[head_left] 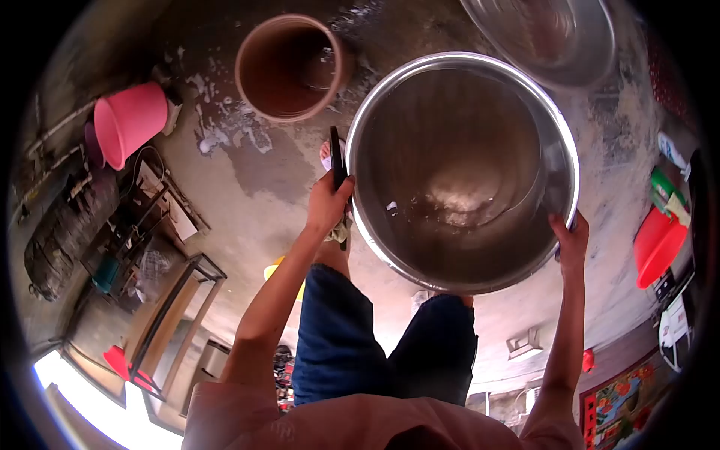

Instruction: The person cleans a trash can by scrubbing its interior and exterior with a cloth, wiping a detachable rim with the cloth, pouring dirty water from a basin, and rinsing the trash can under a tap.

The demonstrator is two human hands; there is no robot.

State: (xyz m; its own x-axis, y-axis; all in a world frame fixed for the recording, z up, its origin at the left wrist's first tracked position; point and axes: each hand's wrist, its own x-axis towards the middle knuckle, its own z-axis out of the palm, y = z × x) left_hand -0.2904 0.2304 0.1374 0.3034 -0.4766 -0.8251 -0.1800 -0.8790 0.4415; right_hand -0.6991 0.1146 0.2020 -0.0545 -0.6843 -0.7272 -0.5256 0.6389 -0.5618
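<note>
A wide metal basin (561, 142) with a shiny rim is held up in front of my legs. Murky water (450, 135) lies inside it, with a small white bit floating on the left. My left hand (328, 201) is closed at the basin's left edge, around a long dark strip (336, 154) standing against the rim. Whether that strip belongs to the basin, I cannot tell. Below this hand hangs a bit of greenish cloth (339, 229). On the lower right, my right hand (572, 238) grips the rim, its fingers partly hidden behind the basin.
A brown bucket (262, 90) stands on the wet, foam-spotted floor ahead. Another metal basin (600, 45) is at the top right. Leftward are a pink bucket (131, 124) and a metal-framed wooden stand (169, 315). A red basin (658, 247) is at the far right.
</note>
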